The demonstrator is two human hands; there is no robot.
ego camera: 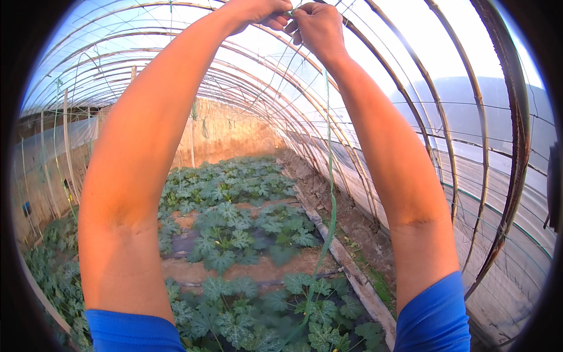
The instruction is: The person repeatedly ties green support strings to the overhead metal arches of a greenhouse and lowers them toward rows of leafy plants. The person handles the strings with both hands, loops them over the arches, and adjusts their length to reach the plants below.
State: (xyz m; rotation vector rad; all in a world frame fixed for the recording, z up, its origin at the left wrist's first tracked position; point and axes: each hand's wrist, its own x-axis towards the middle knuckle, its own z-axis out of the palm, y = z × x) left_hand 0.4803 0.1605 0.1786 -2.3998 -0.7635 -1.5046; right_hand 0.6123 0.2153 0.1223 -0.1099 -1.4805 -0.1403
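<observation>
Both arms reach up overhead, and the hands meet at the top edge of the view. My left hand point(266, 12) pinches a small piece of green twine between thumb and fingers. Close beside it, my right hand point(320, 27) has its thumb and forefinger closed on the same piece. A long green plastic twine point(332, 202) hangs below my right hand, down to the leafy squash plants point(233, 286). Its upper end passes behind the right wrist, so its link to the pinched piece is hidden. Thin wires point(286, 66) run just behind the hands.
Bamboo hoops point(433, 88) and clear plastic film point(466, 176) curve over the right side. A pale edging strip point(347, 264) borders the planted rows. An earthen wall point(233, 127) closes the far end. Upright poles point(68, 145) and more hanging twines stand at the left.
</observation>
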